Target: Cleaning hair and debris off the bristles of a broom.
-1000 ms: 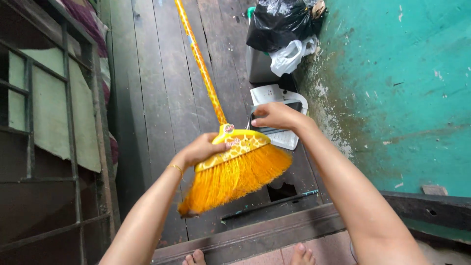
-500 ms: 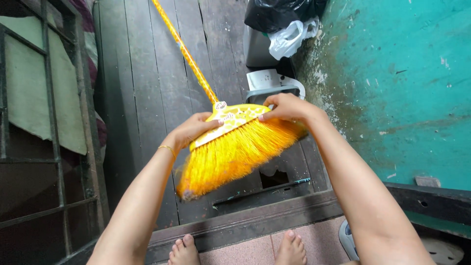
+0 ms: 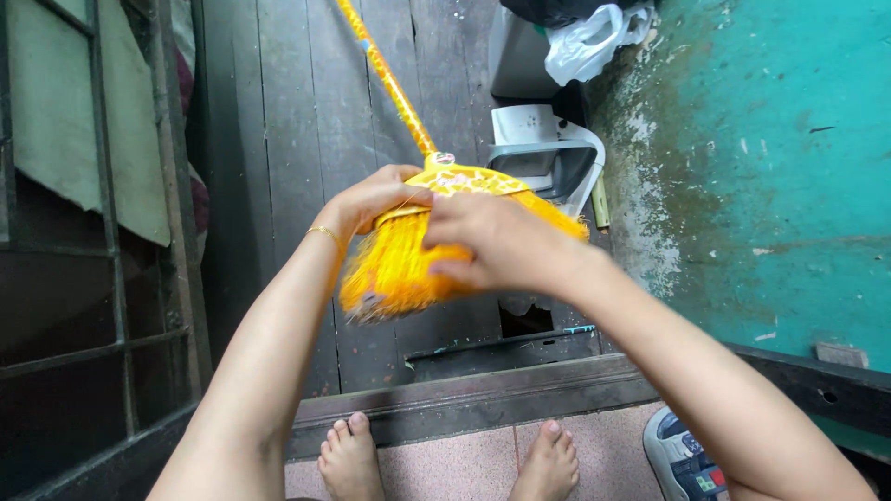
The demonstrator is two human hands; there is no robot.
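We are gripping the yellow broom head point(image 3: 464, 186) with our left hand point(image 3: 376, 199); our right hand point(image 3: 492, 243) is closing over its bristles point(image 3: 390, 274), above the wooden threshold point(image 3: 464, 404), teal wall point(image 3: 770, 167) close beside.

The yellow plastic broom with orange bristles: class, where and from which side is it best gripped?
Grip the yellow plastic broom at its hard head block, from the left, as the left hand does. The block is rigid; the orange bristles under the right hand are soft and would probably give.
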